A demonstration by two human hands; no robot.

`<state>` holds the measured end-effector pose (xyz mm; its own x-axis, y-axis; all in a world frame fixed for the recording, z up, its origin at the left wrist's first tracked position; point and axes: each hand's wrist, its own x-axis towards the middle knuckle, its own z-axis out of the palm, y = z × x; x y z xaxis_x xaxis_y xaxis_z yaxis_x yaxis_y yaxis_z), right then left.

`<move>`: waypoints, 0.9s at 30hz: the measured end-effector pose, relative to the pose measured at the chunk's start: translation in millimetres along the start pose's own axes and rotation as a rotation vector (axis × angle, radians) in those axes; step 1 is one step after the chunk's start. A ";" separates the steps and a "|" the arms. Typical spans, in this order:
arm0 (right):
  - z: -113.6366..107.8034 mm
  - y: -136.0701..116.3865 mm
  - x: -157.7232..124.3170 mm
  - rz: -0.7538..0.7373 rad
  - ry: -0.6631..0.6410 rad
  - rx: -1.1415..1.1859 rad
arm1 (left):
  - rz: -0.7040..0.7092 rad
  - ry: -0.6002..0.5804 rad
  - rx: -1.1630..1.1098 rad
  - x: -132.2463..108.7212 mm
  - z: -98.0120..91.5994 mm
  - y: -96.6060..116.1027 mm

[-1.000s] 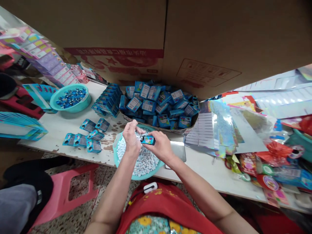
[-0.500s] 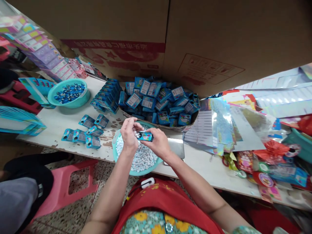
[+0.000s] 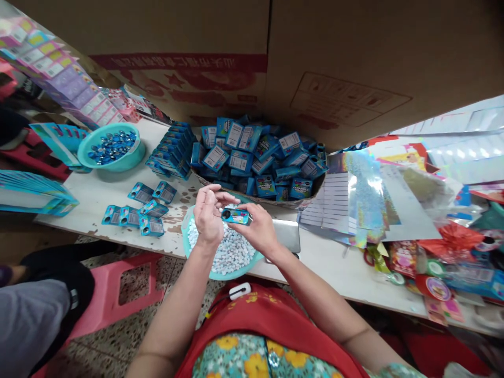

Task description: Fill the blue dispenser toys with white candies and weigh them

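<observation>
My right hand (image 3: 258, 227) grips a small blue candy box (image 3: 237, 216) with a dark round opening at its left end. My left hand (image 3: 209, 215) is just left of the box, palm turned inward, fingers loosely stretched toward it; no candy is clearly visible in it. Below both hands stands a turquoise basin (image 3: 186, 242) full of small white candies (image 3: 232, 254). Behind them, a cardboard tray (image 3: 252, 198) is heaped with blue boxes (image 3: 240, 160) of the same kind. Several more boxes (image 3: 151, 209) lie on the table to the left.
Stacked blue boxes (image 3: 171, 149) and a basin of blue wrapped sweets (image 3: 118, 149) stand at the left. A large carton (image 3: 197, 31) rises behind. A metallic case (image 3: 287, 236), shiny sheets (image 3: 360, 205) and packets lie rightward. Someone sits near a pink stool (image 3: 118, 286).
The left hand has drawn slightly away from the box, its fingers straightening. White candies that showed at the box's opening are no longer seen there. The view has shifted slightly.
</observation>
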<state>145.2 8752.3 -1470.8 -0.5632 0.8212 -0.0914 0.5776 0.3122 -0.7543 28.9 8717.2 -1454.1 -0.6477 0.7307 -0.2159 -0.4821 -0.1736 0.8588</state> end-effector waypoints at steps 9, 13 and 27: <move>-23.2 1.3 -2.1 -0.006 0.031 0.108 | 0.140 0.041 0.028 0.7 -6.0 -3.4; -47.7 15.5 -17.0 0.032 0.125 0.151 | 0.239 -0.029 0.643 6.1 -53.2 -37.5; -33.9 62.2 -49.6 0.209 0.106 0.041 | 0.374 -0.470 1.641 -5.1 -86.2 -116.3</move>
<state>229.1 8747.1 -1491.2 -0.3676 0.9121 -0.1814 0.6494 0.1122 -0.7521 37.5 8676.8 -1593.0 -0.2202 0.9751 -0.0272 0.8781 0.2103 0.4298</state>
